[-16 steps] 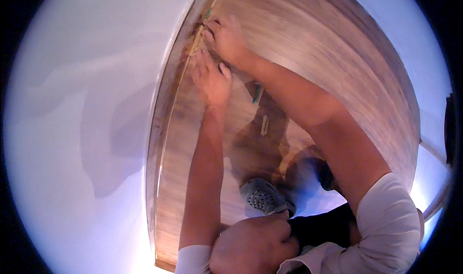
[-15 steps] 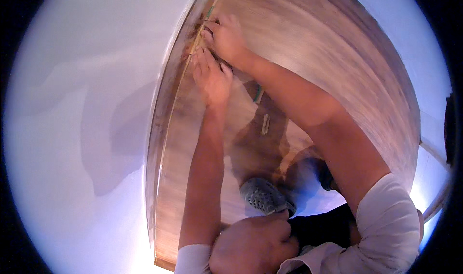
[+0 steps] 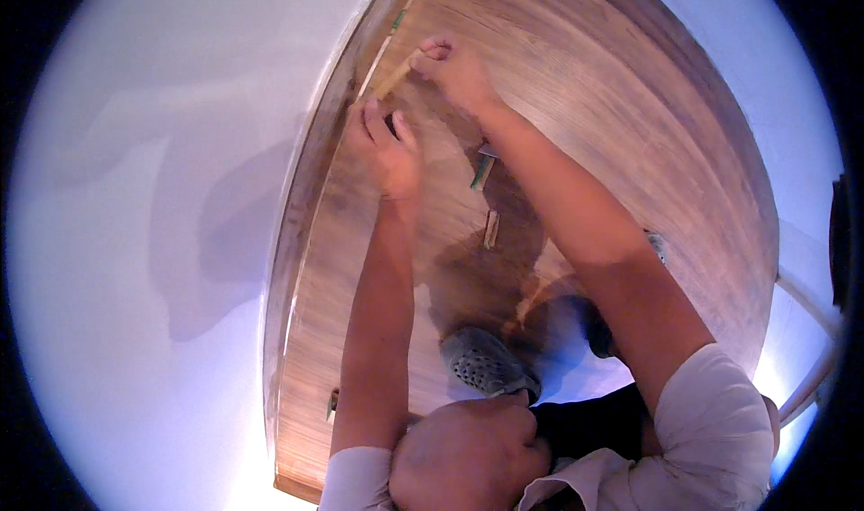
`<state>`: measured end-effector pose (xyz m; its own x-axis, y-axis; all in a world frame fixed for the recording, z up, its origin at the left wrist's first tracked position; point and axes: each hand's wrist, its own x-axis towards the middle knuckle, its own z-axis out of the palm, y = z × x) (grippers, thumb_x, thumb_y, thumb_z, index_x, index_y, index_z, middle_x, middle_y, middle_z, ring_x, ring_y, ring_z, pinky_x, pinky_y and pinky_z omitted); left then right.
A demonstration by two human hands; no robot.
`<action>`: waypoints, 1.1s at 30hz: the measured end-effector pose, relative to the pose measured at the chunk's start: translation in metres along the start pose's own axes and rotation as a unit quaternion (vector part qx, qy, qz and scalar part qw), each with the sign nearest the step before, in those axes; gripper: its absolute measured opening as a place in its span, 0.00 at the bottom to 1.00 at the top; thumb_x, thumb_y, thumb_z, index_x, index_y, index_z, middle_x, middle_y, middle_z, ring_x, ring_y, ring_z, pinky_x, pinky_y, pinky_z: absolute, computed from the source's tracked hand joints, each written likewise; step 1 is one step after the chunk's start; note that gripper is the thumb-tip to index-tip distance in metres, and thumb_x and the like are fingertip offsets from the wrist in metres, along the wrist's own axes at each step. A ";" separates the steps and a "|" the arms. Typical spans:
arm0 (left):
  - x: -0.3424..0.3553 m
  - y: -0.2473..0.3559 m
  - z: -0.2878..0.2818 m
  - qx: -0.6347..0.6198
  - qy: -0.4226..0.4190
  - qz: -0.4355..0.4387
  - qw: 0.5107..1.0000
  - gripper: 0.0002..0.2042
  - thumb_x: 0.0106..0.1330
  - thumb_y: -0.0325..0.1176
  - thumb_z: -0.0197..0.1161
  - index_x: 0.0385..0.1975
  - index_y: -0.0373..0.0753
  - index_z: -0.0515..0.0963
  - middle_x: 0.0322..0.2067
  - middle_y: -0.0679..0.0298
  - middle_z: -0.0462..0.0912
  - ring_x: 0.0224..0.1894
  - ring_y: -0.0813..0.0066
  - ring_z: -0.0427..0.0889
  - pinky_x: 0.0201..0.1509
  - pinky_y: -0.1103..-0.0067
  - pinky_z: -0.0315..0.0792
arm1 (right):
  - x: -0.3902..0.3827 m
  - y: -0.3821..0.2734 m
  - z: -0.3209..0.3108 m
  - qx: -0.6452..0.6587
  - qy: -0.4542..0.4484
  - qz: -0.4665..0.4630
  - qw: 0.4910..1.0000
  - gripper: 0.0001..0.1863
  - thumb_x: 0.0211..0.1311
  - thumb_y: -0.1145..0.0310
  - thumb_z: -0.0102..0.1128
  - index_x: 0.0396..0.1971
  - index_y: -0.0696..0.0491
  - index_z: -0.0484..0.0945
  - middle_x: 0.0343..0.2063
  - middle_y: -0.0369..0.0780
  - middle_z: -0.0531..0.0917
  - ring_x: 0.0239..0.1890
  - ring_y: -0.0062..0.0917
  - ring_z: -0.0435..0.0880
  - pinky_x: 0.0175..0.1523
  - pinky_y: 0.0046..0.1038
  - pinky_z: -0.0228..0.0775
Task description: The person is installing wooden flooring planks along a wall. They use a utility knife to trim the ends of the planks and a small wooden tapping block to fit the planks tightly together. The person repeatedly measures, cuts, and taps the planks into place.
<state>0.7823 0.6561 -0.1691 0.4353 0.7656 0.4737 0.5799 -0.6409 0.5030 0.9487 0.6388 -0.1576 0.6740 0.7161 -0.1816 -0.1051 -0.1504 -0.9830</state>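
Note:
My right hand (image 3: 450, 70) pinches one end of a thin yellowish, tape-like strip (image 3: 394, 76), lifted a little off the wood-grain surface and slanting toward the other hand. My left hand (image 3: 385, 151) is at the strip's lower end, its thumb apart from the fingers. Those fingertips are by the long edge seam; whether they touch the strip I cannot tell. A pale line (image 3: 367, 81) runs along the seam beside the strip, with a green mark (image 3: 399, 20) farther up.
A pale wall (image 3: 180, 196) rises along the left edge. On the wood-grain floor (image 3: 576, 88) lie a small green-edged piece (image 3: 482, 171) and a small wooden-looking piece (image 3: 491, 228). A grey perforated clog (image 3: 490, 363) is near my body. A small greenish item (image 3: 333, 403) lies beside my left forearm.
Both hands were together at the seam over the yellowish strip. My right hand has moved right, pulling the strip's upper end away from the seam; my left hand has shifted slightly nearer.

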 end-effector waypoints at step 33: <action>-0.019 0.058 -0.113 -0.593 -0.186 -0.367 0.691 0.09 0.70 0.22 0.61 0.48 0.30 0.82 0.28 0.60 0.83 0.23 0.81 0.73 0.26 0.82 0.65 | -0.115 -0.096 -0.076 -0.018 -0.321 0.020 0.947 0.05 0.76 0.78 0.56 0.45 0.61 0.80 0.35 0.40 0.87 0.34 0.19 0.85 0.42 0.25 0.81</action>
<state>0.7294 0.5980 -0.0672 0.5991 0.7281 -0.3331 -0.1384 0.5039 0.8526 0.9367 0.5195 -0.0401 0.0847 0.9742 -0.2091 -0.0892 -0.2016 -0.9754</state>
